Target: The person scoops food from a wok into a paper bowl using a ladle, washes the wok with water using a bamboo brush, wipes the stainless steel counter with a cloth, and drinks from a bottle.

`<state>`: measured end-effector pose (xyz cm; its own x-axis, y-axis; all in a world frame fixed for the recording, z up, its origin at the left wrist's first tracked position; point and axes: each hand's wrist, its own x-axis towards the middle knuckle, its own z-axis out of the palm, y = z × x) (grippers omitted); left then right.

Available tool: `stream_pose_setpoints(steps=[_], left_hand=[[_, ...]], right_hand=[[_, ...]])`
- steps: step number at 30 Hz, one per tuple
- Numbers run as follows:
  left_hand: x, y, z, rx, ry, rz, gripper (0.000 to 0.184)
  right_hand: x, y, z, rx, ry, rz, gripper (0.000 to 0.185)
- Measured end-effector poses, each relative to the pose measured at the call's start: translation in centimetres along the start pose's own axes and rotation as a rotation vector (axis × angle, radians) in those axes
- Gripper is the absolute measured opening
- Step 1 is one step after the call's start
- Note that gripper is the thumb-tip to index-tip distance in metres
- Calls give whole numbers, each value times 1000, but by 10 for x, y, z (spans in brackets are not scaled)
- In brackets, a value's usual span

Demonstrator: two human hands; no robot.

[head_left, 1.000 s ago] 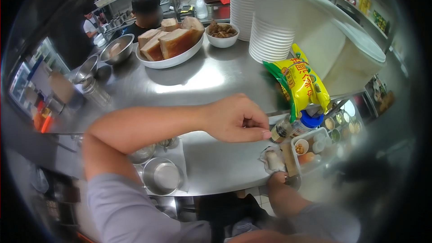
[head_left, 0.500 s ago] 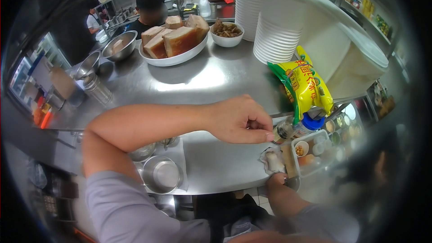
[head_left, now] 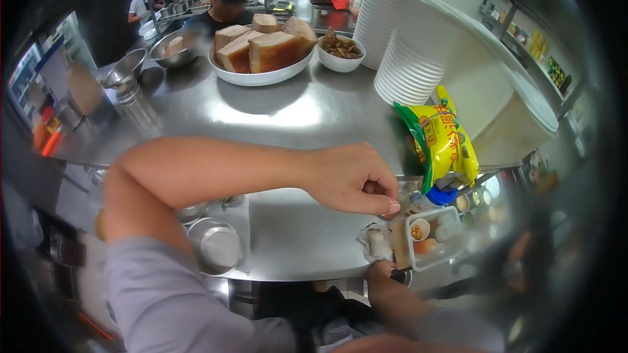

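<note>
My left hand (head_left: 356,180) reaches across the counter with its fingers curled and the thumb pressed in. Whatever lies in that grip is hidden. Just beyond the fingertips stands a small clear jar (head_left: 409,191), partly covered; whether I touch it, I cannot tell. Beside the jar is a blue-lidded container (head_left: 437,200) under a yellow-green packet (head_left: 446,144). My right hand (head_left: 381,268) is low at the counter's front edge, by a pale item in crumpled wrapping (head_left: 377,243). Its fingers are mostly out of sight.
A clear tub (head_left: 437,248) with small cups sits at the right. Across the steel counter (head_left: 261,114) are a plate of large meat blocks (head_left: 265,78), a bowl of brown food (head_left: 340,52), stacked white tubs (head_left: 409,68) and metal bowls (head_left: 219,246). A person (head_left: 230,0) is opposite.
The view has shifted, so the near counter items sit further left. My left hand stays curled near the small jar, and my right hand remains by the wrapped item.
</note>
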<state>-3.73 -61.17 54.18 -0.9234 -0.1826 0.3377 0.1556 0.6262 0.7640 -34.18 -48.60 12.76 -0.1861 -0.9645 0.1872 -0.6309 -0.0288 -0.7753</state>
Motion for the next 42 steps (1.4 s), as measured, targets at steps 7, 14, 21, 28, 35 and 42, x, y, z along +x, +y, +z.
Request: stream_pose_setpoints(steps=[7, 14, 21, 28, 35, 42], left_hand=[[0, 3, 1, -10, 6, -9, 25], [1, 1, 1, -27, -28, -40, 17], [3, -1, 0, -6, -43, -16, 15], [6, 2, -2, 49, -74, -10, 14], [8, 4, -4, 35, -86, 8, 12], [10, 7, -5, 37, -93, -20, 11]], right_hand=[[2, -43, -8, 997, 84, 541, 28], [7, -52, -17, 1007, 18, 601, 20], [6, -55, -21, 791, 89, 542, 17], [-2, -44, -22, 848, 174, 573, 20], [-11, -14, -19, 1148, 27, 569, 23], [0, 11, -5, 1140, 83, 575, 25]])
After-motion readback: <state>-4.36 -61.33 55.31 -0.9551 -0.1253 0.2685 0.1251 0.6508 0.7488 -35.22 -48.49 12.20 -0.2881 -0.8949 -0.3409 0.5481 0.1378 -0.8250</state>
